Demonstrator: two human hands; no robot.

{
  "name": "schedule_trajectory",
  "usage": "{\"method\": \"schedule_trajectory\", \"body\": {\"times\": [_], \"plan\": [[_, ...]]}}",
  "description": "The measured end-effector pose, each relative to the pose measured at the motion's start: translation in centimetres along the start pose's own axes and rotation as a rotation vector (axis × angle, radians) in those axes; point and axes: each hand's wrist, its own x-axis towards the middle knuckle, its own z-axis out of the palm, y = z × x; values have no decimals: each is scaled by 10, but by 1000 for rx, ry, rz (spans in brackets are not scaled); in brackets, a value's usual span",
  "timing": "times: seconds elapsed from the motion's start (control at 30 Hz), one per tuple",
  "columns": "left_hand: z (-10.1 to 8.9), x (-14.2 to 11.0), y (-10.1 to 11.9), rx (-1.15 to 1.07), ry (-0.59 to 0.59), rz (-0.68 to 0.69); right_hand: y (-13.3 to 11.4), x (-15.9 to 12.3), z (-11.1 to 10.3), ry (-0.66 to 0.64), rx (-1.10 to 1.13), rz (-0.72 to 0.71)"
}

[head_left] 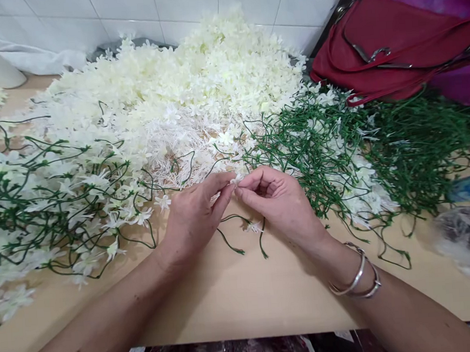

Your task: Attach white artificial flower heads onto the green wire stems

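Note:
Both my hands meet over the middle of the table, pinching a small white artificial flower (237,180) between their fingertips. My left hand (197,211) grips it from the left with thumb and forefinger. From the right, my right hand (279,197), with silver bangles (359,274) on the wrist, closes on the same flower. Just below the fingers lie a few loose green stems (234,246) and a small white floret piece (254,227). Behind the hands is a spread of thin white stamen pieces (168,148). The fingers partly cover the held flower.
A big heap of cream-white petals (210,69) rests against the tiled wall (189,3). Stemmed white flowers (87,258) pile up at left. Green stems (415,145) lie at right, by a red handbag (391,44) and a clear plastic bag (468,239).

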Motion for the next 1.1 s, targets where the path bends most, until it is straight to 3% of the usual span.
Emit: {"method": "schedule_trajectory", "body": {"times": [0.17,0.33,0.43,0.73,0.93,1.1], "plan": [[-2,1,2,-22,-51,3,0,1,1,12,26,-12],[-4,4,5,-176,-45,-229,-1,3,-2,39,30,2],[-3,5,5,-237,-39,-287,-1,4,-3,29,22,17],[-5,5,7,-103,-50,-69,-2,2,-1,98,29,5],[-4,7,7,-293,-50,-336,-3,2,0,115,6,-1],[-3,7,7,-443,-74,-466,-2,2,1,115,-25,-5]]}}
